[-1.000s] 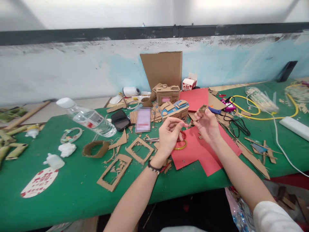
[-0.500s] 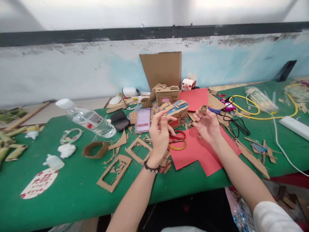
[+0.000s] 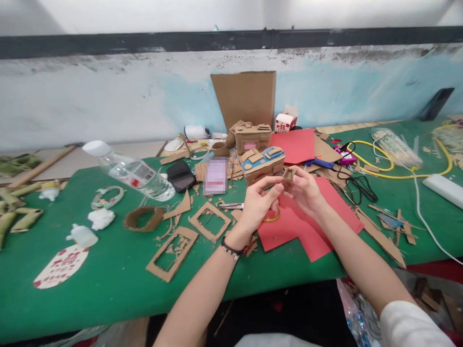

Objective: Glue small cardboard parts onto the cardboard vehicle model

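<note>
Craft wkshp, green-topped tbl (image 3: 112, 289), cardbd scraps (image 3: 381, 239), scissors (image 3: 231, 206), cut red paper (image 3: 311, 231), scuffed wall (image 3: 108, 106)

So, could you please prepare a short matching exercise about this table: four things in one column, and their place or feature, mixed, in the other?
Column one
1. small cardboard piece
2. water bottle
3. large cardboard sheet
4. beaded bracelet

Column two
A. stands at the back, by the wall
B. around the left wrist
C. has a white cap
D. held in the right hand

Right pairs: 1-D, 2-C, 3-A, 4-B
</note>
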A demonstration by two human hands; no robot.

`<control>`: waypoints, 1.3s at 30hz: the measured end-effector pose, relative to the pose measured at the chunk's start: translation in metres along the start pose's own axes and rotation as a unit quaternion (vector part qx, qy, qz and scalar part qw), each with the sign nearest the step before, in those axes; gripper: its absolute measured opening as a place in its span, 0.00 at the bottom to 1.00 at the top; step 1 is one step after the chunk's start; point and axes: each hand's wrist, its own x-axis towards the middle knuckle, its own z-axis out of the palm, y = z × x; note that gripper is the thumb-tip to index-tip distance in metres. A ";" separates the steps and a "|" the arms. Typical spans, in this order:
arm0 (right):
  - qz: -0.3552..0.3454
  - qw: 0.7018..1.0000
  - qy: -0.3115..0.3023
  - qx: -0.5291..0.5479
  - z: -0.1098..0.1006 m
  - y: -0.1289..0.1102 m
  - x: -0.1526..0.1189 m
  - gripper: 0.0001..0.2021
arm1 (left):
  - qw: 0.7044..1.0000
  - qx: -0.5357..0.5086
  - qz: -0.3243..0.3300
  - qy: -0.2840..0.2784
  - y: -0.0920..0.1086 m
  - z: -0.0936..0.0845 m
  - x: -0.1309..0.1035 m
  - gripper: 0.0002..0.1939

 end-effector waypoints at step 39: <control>-0.044 0.994 -0.014 0.101 -0.011 -0.030 0.006 0.18 | 0.890 -0.130 0.251 0.359 0.050 -0.056 0.016 0.16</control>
